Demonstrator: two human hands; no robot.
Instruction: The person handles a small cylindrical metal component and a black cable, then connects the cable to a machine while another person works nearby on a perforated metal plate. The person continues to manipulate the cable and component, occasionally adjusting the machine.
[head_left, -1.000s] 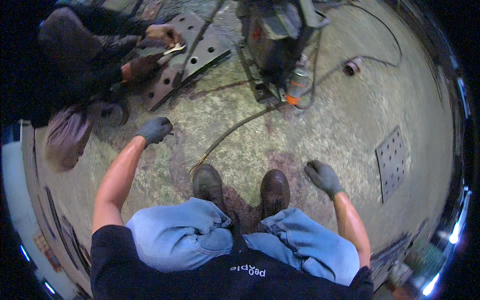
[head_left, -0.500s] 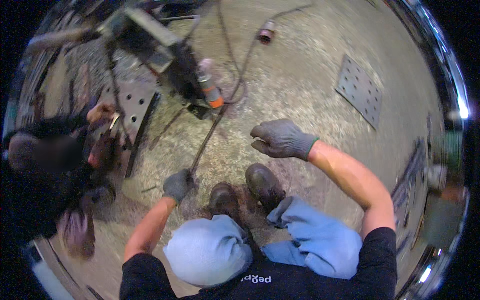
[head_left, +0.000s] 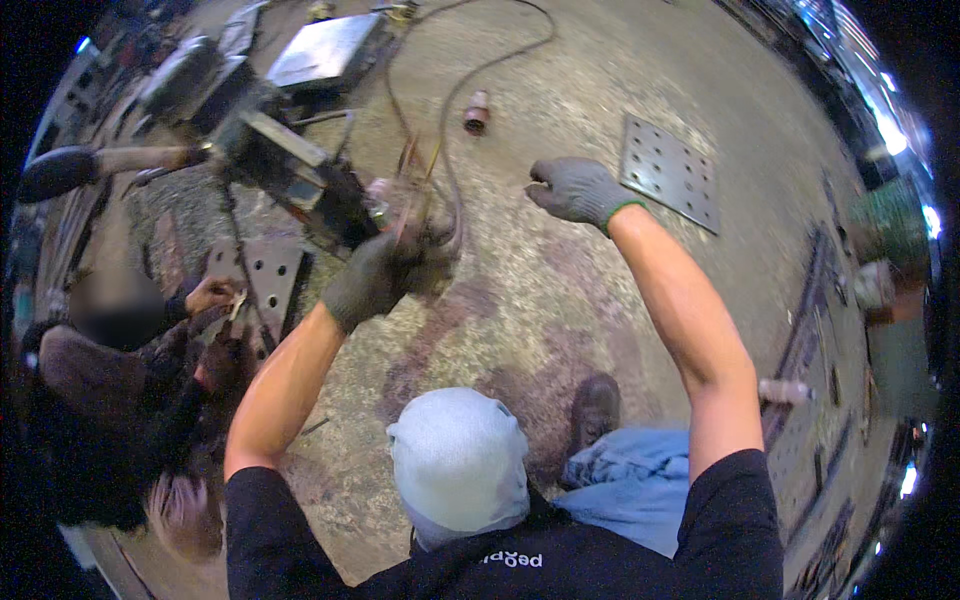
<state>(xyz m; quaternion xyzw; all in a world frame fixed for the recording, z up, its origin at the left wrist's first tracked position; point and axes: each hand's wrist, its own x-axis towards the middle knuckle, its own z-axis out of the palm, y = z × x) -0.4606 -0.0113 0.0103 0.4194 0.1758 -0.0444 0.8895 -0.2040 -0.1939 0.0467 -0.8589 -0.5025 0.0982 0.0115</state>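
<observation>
My left hand (head_left: 385,278), in a grey work glove, is closed round a dark cable (head_left: 455,200) beside a dark boxy machine (head_left: 300,185). Motion blurs the fingertips and the cable there. Out to the right, my right hand (head_left: 580,190), also gloved, hangs above the floor with its fingers loosely bent and nothing visible in them. Just beyond it lies a grey metal plate with rows of round holes (head_left: 670,175). A reddish cylindrical piece with a pale end (head_left: 477,113) rests on the floor between the machine and that plate.
At the left a person (head_left: 110,390) crouches over another holed plate (head_left: 285,262), holding something small and pale. A silver-topped box (head_left: 325,50) stands beyond the machine. Long metal bars (head_left: 800,320) lie along the right, near a pale cylinder (head_left: 785,391).
My left hand has moved forward along the cable to the machine, and my right has reached farther forward. The cable loop beyond has shifted. My view has moved, with one knee bent forward.
</observation>
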